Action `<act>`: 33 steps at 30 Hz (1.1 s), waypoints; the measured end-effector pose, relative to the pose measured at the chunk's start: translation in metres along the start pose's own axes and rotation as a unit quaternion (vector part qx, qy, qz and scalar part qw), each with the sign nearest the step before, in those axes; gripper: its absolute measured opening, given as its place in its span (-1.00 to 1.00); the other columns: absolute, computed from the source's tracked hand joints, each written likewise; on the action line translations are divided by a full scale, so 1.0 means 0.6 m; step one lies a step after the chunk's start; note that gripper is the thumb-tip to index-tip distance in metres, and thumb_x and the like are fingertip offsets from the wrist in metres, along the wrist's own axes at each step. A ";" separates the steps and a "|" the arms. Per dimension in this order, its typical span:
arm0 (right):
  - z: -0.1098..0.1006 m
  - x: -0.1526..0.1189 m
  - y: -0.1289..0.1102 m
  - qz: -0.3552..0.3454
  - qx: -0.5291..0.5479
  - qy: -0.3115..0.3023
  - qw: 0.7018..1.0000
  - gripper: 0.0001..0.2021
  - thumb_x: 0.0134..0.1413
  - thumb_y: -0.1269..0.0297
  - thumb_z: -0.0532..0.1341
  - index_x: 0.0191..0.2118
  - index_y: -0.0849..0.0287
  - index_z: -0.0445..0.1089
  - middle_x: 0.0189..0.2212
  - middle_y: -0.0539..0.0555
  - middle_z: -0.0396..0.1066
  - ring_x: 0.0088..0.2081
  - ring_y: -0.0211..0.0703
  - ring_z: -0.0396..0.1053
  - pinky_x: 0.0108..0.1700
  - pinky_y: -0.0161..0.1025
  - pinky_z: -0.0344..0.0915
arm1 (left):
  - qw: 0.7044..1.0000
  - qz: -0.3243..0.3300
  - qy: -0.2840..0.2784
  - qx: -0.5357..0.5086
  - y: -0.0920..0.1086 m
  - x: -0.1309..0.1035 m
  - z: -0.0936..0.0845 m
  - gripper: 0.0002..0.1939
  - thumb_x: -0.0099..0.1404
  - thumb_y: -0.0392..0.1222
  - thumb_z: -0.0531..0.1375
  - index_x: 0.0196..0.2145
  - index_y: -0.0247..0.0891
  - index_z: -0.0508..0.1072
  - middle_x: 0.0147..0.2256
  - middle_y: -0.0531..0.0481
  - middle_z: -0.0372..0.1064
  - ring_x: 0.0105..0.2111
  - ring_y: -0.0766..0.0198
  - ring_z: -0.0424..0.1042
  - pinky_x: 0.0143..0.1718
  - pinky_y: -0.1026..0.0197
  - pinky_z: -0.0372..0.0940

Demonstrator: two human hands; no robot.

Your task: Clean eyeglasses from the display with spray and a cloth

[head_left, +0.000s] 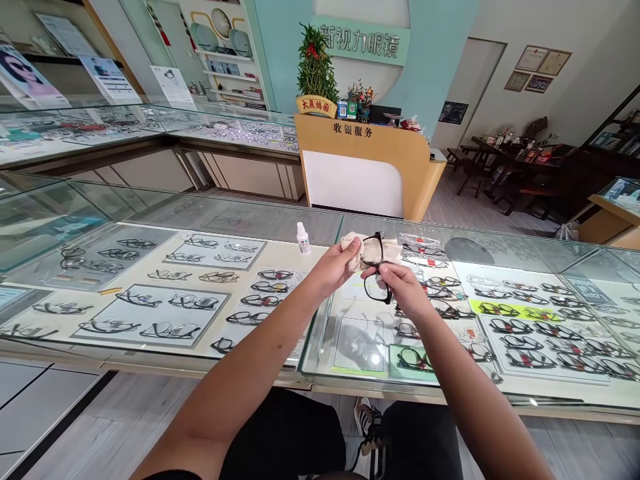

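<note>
my left grip (336,267) pinches a cloth (391,252), my right grip (404,287) black glasses (376,289), above the glass surface (320,347); upper centre, a leafy plant (317,70).

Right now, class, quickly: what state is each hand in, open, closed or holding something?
Left hand: closed, holding the pale cloth.
Right hand: closed, holding the dark-framed glasses.

Black on the glasses (382,252), cream on the cloth (393,253), mostly white on the bottle (303,239) at left.
</note>
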State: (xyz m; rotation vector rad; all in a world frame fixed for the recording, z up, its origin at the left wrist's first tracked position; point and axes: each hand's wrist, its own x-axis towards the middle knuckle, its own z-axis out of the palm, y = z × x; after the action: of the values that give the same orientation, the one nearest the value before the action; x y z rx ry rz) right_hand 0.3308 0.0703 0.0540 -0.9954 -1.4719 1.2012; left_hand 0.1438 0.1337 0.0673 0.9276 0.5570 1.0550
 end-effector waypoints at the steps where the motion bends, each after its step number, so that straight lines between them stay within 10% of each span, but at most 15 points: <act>1: -0.003 0.000 0.002 -0.008 0.008 0.006 1.000 -0.51 0.31 -0.24 0.23 -0.18 0.11 0.66 -0.48 0.00 0.18 -0.37 -0.14 0.10 -0.25 -0.17 0.11 | 1.000 -0.007 -0.001 -0.024 0.003 0.001 -0.002 -0.61 0.27 0.10 0.46 -0.26 -0.31 0.55 -0.36 -0.03 0.53 -0.35 0.29 0.50 -0.30 0.28 0.44; 13: -0.038 -0.030 -0.063 -0.214 -0.208 0.103 0.949 -0.62 0.49 -0.05 0.09 -0.11 0.03 0.59 -0.05 0.16 0.56 0.04 0.12 0.41 0.13 0.04 0.27 | 0.984 -0.150 0.053 -0.078 0.011 0.031 -0.049 -0.89 0.40 -0.29 0.35 -0.15 -0.37 0.55 -0.24 -0.14 0.60 -0.28 0.29 0.61 -0.19 0.25 0.57; 17: -0.036 -0.033 -0.071 -0.259 -0.421 0.068 0.866 -0.66 0.54 0.15 0.04 -0.04 0.11 0.56 0.02 0.21 0.57 -0.01 0.10 0.37 0.08 0.04 0.28 | 0.981 -0.179 0.048 -0.060 0.011 0.031 -0.058 -0.88 0.35 -0.29 0.39 -0.18 -0.35 0.57 -0.29 -0.09 0.59 -0.36 0.32 0.59 -0.27 0.30 0.54; 25: -0.027 -0.044 -0.119 -0.298 -0.743 -0.105 0.590 -0.66 0.37 0.57 0.11 0.12 0.23 0.51 0.14 0.22 0.52 -0.07 0.11 0.30 -0.08 0.03 0.16 | 0.968 -0.229 -0.107 -0.002 0.011 0.023 -0.075 -0.64 0.09 -0.14 0.58 -0.23 -0.31 0.60 -0.34 -0.08 0.57 -0.39 0.25 0.56 -0.32 0.23 0.50; 33: -0.020 -0.026 -0.131 -0.310 -0.765 -0.191 0.531 -0.70 0.32 0.56 0.15 -0.04 0.19 0.59 0.03 0.24 0.55 -0.06 0.14 0.32 -0.11 0.03 0.19 | 0.930 -0.253 -0.225 0.139 0.021 -0.001 -0.055 -0.54 0.10 0.11 0.55 -0.41 -0.34 0.54 -0.47 0.01 0.43 -0.51 0.34 0.34 -0.47 0.28 0.25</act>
State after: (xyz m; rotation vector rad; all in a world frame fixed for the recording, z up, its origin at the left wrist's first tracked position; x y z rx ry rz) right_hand 0.3442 0.0430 0.1292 -0.9595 -2.9098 -0.8621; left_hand 0.1123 0.1476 0.0610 1.1525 0.5252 0.2817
